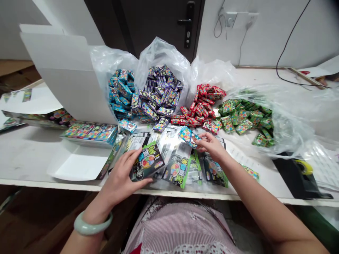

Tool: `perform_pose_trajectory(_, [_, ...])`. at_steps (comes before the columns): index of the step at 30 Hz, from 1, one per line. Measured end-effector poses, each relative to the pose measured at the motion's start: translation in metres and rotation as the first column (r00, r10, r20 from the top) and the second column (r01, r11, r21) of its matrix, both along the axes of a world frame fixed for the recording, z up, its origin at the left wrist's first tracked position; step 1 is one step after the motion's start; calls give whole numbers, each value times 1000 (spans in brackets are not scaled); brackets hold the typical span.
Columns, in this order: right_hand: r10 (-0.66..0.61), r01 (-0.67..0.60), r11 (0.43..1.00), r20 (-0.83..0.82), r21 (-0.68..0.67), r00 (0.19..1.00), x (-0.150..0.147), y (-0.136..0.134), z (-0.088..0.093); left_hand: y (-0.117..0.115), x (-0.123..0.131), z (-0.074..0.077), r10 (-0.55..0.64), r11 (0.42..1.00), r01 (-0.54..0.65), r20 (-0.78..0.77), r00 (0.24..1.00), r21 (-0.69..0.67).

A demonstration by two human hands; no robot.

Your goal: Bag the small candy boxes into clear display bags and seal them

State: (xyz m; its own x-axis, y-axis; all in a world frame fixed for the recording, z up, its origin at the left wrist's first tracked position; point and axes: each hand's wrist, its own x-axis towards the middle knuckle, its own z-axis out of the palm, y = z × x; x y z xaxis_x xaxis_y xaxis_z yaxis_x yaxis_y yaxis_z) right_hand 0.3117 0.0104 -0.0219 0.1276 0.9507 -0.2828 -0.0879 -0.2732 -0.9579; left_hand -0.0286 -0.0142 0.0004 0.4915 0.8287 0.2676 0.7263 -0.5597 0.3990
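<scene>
Right there, the left hand [119, 173] has a black packet [147, 162] firmly gripped, fingers over its upper corner and thumb along its lower edge, tilted up as if to show its face. The right hand [212, 146] pinches a small blue box [188, 137] between thumb and fingertips, holding it up just ahead of those fingers, clear of the table.

Beneath both hands lies a spread of flat packets, with a green-edged one [176, 168] just off the left fingertips and a dark one [214, 173] under the right palm. (The big lettering on them is too stylised to read from here, so no brand to call.)

Just beyond the fingers, boxes sit in heaps by colour: blue [120, 90], purple [159, 92], red [200, 106], green [242, 116]. Plastic bags [161, 56] gather behind them, and that sorting keeps each colour within easy reach. Past the left fingers, a row of boxes [88, 133] sits beside a white carton [79, 167]; far past the right fingers stands a tape dispenser [299, 174].
</scene>
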Motion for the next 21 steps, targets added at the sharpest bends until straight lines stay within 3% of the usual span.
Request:
perform_pose_trajectory(3, [64,-62,998,80,-26,995,-1,-12,-9,0,-1,-3,-5,1000,5,7,1000,-1])
perform_pose_trajectory(5, [162,-167,986,248,1,955,1,-21,-10,0,-2,-5,-6,1000,6,10,1000,0])
perform_pose_trajectory(7, [227,-310,948,541,68,810,6,-27,-5,1,-4,-5,1,1000,-1,6,1000,0])
perform_pose_trajectory(9, [221,-492,861,778,127,588,10,-26,3,2,-6,-5,8,1000,-8,1,1000,-1])
perform_pose_trajectory(13, [313,-770,637,904,27,291,6,-4,12,3,-3,-2,-14,1000,14,3,1000,12])
perform_pose_trajectory(15, [361,-818,572,913,-54,192,-4,8,11,4,-1,-1,-34,999,34,0,999,8])
perform_pose_trajectory(18, [342,-856,515,927,-48,155,-16,17,8,3,-1,-1,-50,999,50,-9,999,-9])
perform_pose_trajectory(21, [258,-830,550,926,93,275,-18,9,14,1,-3,-1,-46,999,46,-13,999,-13])
